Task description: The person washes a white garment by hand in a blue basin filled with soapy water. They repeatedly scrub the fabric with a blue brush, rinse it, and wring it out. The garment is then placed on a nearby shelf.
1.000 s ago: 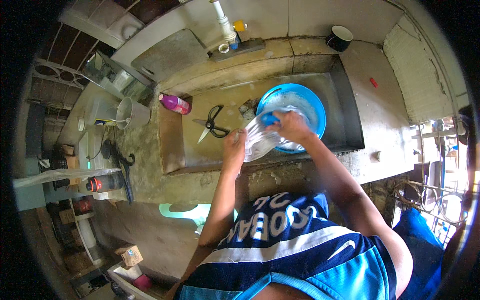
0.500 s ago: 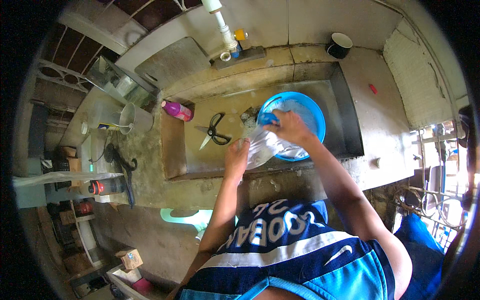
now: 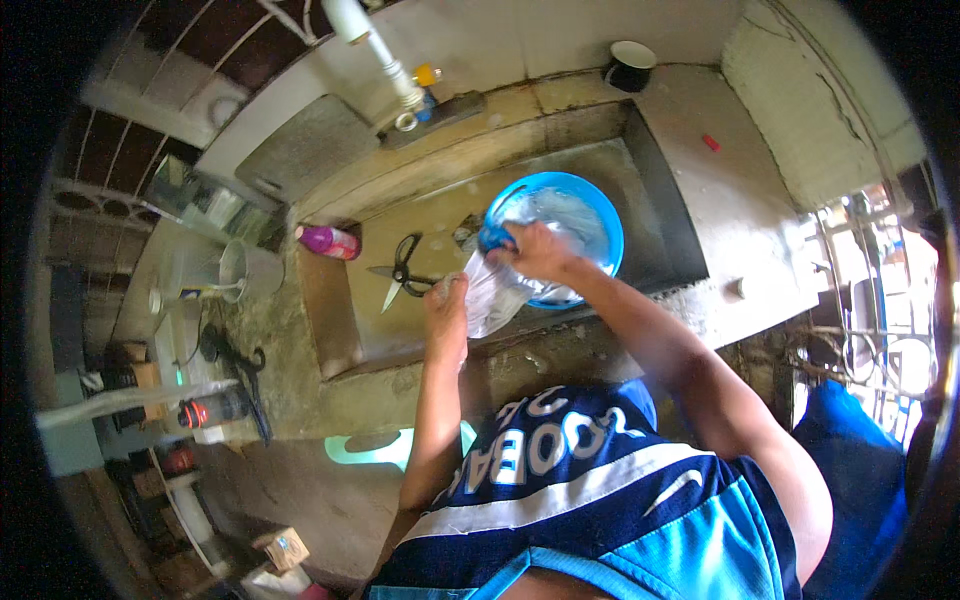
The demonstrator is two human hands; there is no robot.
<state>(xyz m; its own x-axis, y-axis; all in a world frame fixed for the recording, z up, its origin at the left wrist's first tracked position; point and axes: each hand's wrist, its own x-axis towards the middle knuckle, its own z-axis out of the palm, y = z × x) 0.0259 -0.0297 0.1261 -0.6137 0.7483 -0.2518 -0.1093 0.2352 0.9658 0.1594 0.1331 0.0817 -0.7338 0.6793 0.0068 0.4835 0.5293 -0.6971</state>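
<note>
A wet white cloth [image 3: 493,300] stretches between my hands, its right end hanging over the near rim of a blue basin [image 3: 615,235] of sudsy water. My left hand [image 3: 447,303] is closed on the cloth's left edge. Just above the cloth, my right hand [image 3: 540,252] grips a small blue scrub brush [image 3: 493,237], pressed against the cloth; its bristles are hidden. Scissors [image 3: 400,272] with black handles lie spread in the concrete sink [image 3: 400,215], left of the basin. A purple bottle [image 3: 330,242] lies at the sink's left edge.
A white pipe with a tap [image 3: 405,95] comes down behind the sink. A dark cup [image 3: 630,68] stands at the back right, near a small red piece [image 3: 711,142]. Whitish tubs [image 3: 250,270] and a dark bottle [image 3: 212,408] are on the left. A pale green stool [image 3: 370,450] stands below the counter.
The view has shifted and tilted, so the sink and its contents sit further left. My right hand with the brush has moved slightly over the cloth; both hands keep their hold.
</note>
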